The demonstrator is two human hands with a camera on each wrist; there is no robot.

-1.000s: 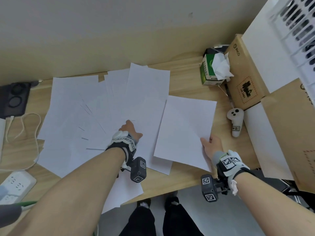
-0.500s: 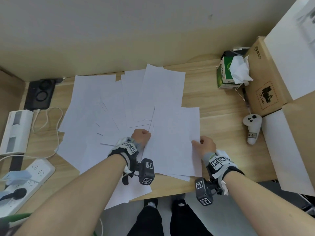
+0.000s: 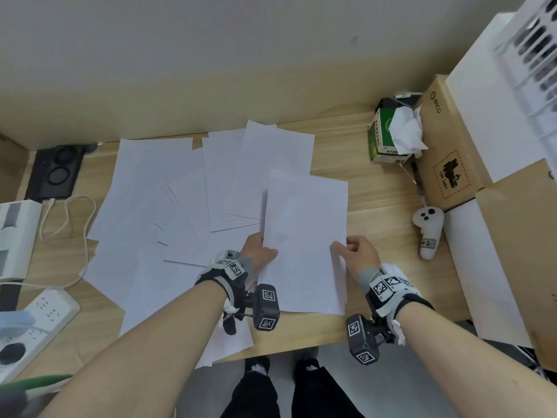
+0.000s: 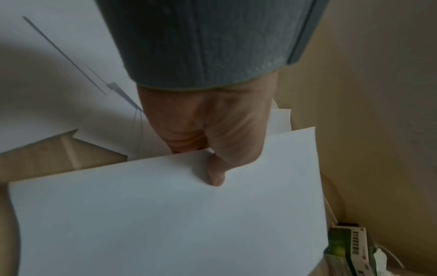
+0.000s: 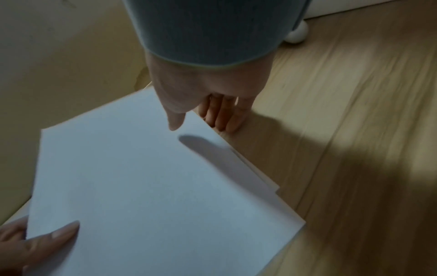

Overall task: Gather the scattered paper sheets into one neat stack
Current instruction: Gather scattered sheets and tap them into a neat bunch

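Several white paper sheets [image 3: 156,188] lie fanned over the wooden desk [image 3: 376,188]. On their right side sits a small, roughly aligned pile of sheets [image 3: 304,236], also seen in the wrist views [image 4: 165,214] [image 5: 141,186]. My left hand [image 3: 265,251] pinches this pile's left edge, thumb [image 4: 216,179] on top and fingers underneath. My right hand [image 3: 352,248] is at the pile's right edge. Its fingers [image 5: 222,119] point down onto the desk beside the edge, and its thumb hovers just above the paper without touching.
A green tissue box [image 3: 388,137], cardboard boxes [image 3: 449,164] and a white controller [image 3: 428,230] stand to the right. A power strip [image 3: 39,315], a white cable [image 3: 69,218] and a black device [image 3: 57,173] sit at the left. One sheet [image 3: 229,345] overhangs the front edge.
The sheet at the right has slid left onto the neighbouring sheets. My left hand went from pressing on the pile to pinching the moved sheets' left edge. My right hand followed leftward.
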